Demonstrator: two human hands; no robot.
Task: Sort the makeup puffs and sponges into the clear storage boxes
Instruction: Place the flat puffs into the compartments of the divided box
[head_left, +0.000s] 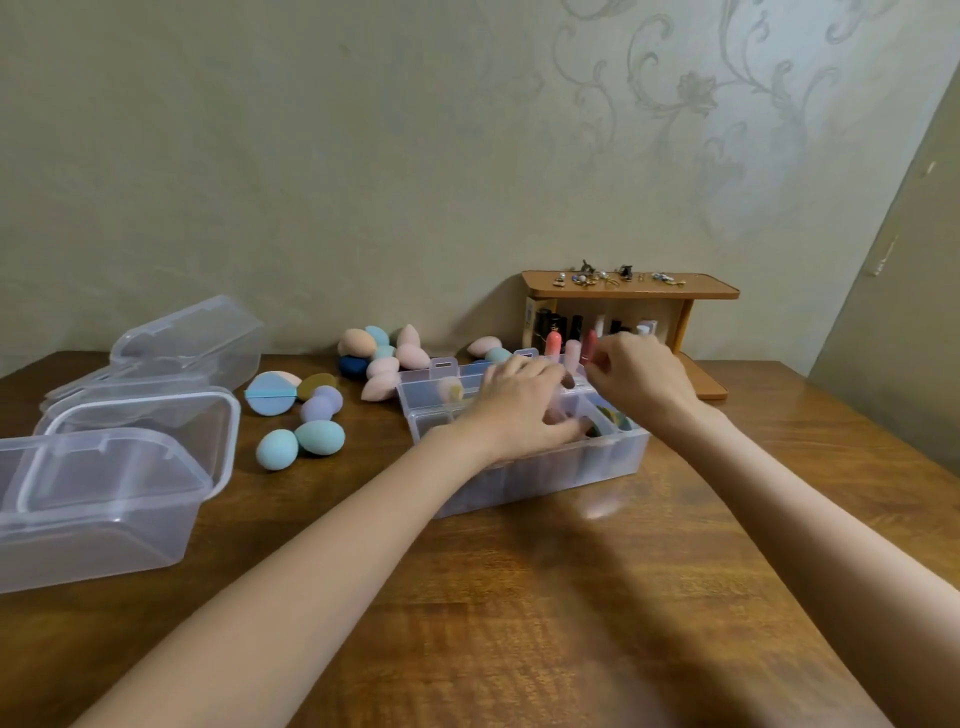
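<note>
Both hands reach into the divided clear box (524, 467) at the bench's (519, 597) middle. The left hand (519, 410) has blurred fingers, its grip unclear; the right hand (641, 374) likewise, curled over the far rim. Loose sponges (319, 436) lie left, near two clear boxes (119, 467).

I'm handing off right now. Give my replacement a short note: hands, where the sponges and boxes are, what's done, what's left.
Left hand reaches into the divided clear box; grip unclear.
Right hand hovers over its far right edge, fingers curled; blurred.
Done: a few sponges in that box.
Left: two teal egg sponges, the round blue puff, the pink pile by the wall.
The clear bins on the left look unfilled.
</note>
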